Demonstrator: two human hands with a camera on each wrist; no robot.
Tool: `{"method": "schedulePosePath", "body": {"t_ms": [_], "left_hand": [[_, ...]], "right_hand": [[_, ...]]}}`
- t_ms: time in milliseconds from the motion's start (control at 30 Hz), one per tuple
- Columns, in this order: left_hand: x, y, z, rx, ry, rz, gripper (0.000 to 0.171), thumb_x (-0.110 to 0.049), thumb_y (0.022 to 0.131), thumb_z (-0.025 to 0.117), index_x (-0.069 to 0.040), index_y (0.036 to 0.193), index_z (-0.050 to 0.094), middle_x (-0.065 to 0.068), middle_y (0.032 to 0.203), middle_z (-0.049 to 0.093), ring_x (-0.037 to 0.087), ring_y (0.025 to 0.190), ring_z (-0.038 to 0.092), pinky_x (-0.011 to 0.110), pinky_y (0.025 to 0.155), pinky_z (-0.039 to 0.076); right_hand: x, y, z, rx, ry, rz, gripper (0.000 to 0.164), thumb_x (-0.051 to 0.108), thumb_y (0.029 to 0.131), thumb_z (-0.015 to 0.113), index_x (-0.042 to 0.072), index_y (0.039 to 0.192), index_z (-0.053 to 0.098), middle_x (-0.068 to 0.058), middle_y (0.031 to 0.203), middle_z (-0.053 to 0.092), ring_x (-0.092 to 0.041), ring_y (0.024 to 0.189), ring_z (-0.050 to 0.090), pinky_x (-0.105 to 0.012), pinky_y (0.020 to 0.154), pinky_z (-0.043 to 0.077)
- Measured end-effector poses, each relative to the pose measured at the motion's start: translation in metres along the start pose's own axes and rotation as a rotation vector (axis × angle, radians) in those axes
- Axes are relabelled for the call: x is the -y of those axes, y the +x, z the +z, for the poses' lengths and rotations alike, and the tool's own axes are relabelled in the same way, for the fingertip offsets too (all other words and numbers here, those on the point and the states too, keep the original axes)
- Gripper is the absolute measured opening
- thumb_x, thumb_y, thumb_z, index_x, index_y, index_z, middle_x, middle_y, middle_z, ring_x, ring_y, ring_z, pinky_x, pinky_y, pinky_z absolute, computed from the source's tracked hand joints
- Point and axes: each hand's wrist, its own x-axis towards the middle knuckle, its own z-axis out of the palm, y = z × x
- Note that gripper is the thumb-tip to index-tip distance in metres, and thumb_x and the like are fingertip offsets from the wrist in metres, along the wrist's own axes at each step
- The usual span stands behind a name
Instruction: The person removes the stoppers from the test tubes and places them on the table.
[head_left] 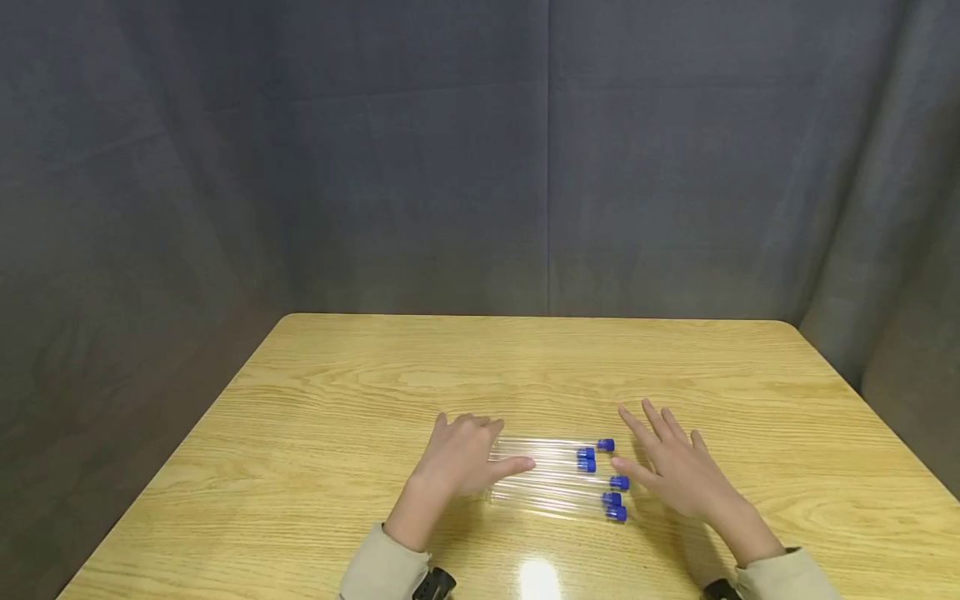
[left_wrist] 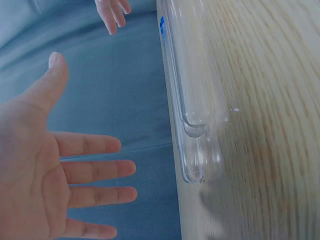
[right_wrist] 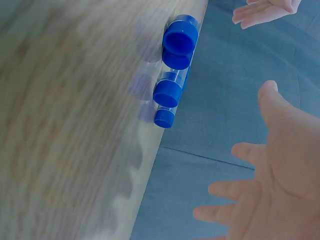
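Several clear test tubes [head_left: 547, 502] with blue caps lie side by side on the wooden table, caps toward the right and not evenly lined up. My left hand [head_left: 463, 457] is held at their rounded left ends, palm turned toward them, thumb reaching out over the tubes. In the left wrist view its fingers [left_wrist: 95, 172] are spread and straight, holding nothing. On the cap side my right hand [head_left: 678, 471] has its fingers spread, the thumb near a blue cap [head_left: 619, 482]. The right wrist view has the blue caps [right_wrist: 167, 93] beside the hand, apart from its fingers.
The wooden table [head_left: 337, 400] has a far edge in front of a dark grey curtain [head_left: 420, 192], which also hangs along both sides. A bright reflection lies on the tabletop near the front. Beige sleeves [head_left: 386, 567] and dark wristbands [head_left: 433, 585] cover the wrists.
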Motion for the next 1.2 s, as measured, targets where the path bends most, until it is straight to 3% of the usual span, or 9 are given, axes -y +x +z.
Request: {"method": "schedulePosePath", "body": {"t_ms": [100,167,233,300,467,667,933,1067,1200], "left_hand": [[0.001,0.000,-0.001,-0.022,-0.024,0.031,0.058,-0.061,0.082,0.045,-0.007,0.085,0.065,0.001,0.075,0.061,0.016,0.069,0.057,0.048,0.081,0.042],[0.002,0.000,-0.001,-0.035,-0.049,0.058,0.048,-0.054,0.084,0.050,-0.010,0.066,0.056,-0.005,0.055,0.045,0.009,0.049,0.042,0.032,0.063,0.045],[0.003,-0.001,-0.002,-0.038,-0.080,0.077,0.045,-0.047,0.085,0.054,-0.012,0.057,0.049,-0.006,0.049,0.031,0.007,0.044,0.026,0.022,0.048,0.035],[0.003,-0.001,-0.001,-0.040,-0.107,0.088,0.042,-0.043,0.085,0.056,-0.010,0.058,0.053,-0.006,0.048,0.034,0.005,0.043,0.024,0.019,0.042,0.025],[0.004,-0.001,0.001,-0.017,-0.172,0.089,0.036,-0.035,0.085,0.059,-0.011,0.059,0.056,-0.008,0.048,0.041,0.003,0.041,0.027,0.017,0.040,0.026],[0.006,-0.001,0.004,0.037,-0.270,0.079,0.046,-0.029,0.086,0.060,-0.017,0.048,0.036,-0.009,0.044,0.024,0.003,0.039,0.019,0.017,0.040,0.019],[0.007,-0.001,0.007,0.126,-0.449,0.098,0.046,-0.017,0.087,0.059,-0.016,0.048,0.034,-0.009,0.044,0.021,0.003,0.040,0.016,0.016,0.040,0.017],[0.008,0.000,0.008,0.141,-0.475,0.102,0.040,-0.015,0.087,0.059,-0.009,0.050,0.046,-0.008,0.044,0.023,0.004,0.039,0.018,0.016,0.040,0.018],[0.009,0.000,0.009,0.162,-0.493,0.095,0.027,-0.015,0.088,0.058,-0.003,0.063,0.062,-0.007,0.047,0.030,0.004,0.040,0.023,0.017,0.043,0.023]], "right_hand": [[-0.001,-0.001,0.000,-0.011,0.005,-0.011,0.068,0.047,0.089,0.048,0.006,0.139,0.029,-0.029,0.140,0.018,-0.051,0.124,0.016,-0.071,0.086,0.014],[-0.001,-0.001,0.000,-0.026,-0.003,-0.023,0.067,0.046,0.089,0.048,0.004,0.138,0.031,-0.029,0.139,0.020,-0.051,0.123,0.019,-0.070,0.087,0.017],[-0.001,-0.001,0.000,-0.039,-0.013,-0.034,0.066,0.045,0.089,0.049,0.003,0.137,0.032,-0.030,0.138,0.023,-0.051,0.122,0.021,-0.070,0.086,0.020],[-0.001,-0.001,0.000,-0.050,-0.024,-0.040,0.066,0.044,0.089,0.050,0.002,0.136,0.033,-0.030,0.136,0.026,-0.051,0.120,0.025,-0.069,0.085,0.023],[-0.002,-0.001,0.000,-0.057,-0.001,-0.043,0.064,0.042,0.089,0.050,0.000,0.135,0.035,-0.031,0.132,0.031,-0.050,0.116,0.031,-0.065,0.084,0.030],[-0.002,-0.003,0.000,-0.047,0.153,-0.007,0.060,0.039,0.091,0.049,-0.004,0.131,0.039,-0.030,0.127,0.039,-0.049,0.114,0.035,-0.061,0.084,0.034],[-0.004,-0.003,0.002,-0.084,0.293,-0.010,0.044,0.025,0.091,0.054,-0.010,0.117,0.051,-0.024,0.111,0.055,-0.037,0.099,0.052,-0.043,0.075,0.048],[-0.005,-0.003,0.001,-0.090,0.360,0.014,0.037,0.020,0.091,0.054,-0.010,0.112,0.054,-0.019,0.103,0.060,-0.032,0.092,0.056,-0.037,0.069,0.050],[-0.007,-0.004,0.002,-0.050,0.472,0.069,0.035,0.020,0.091,0.052,-0.009,0.110,0.056,-0.018,0.102,0.061,-0.030,0.090,0.057,-0.036,0.069,0.050]]}}
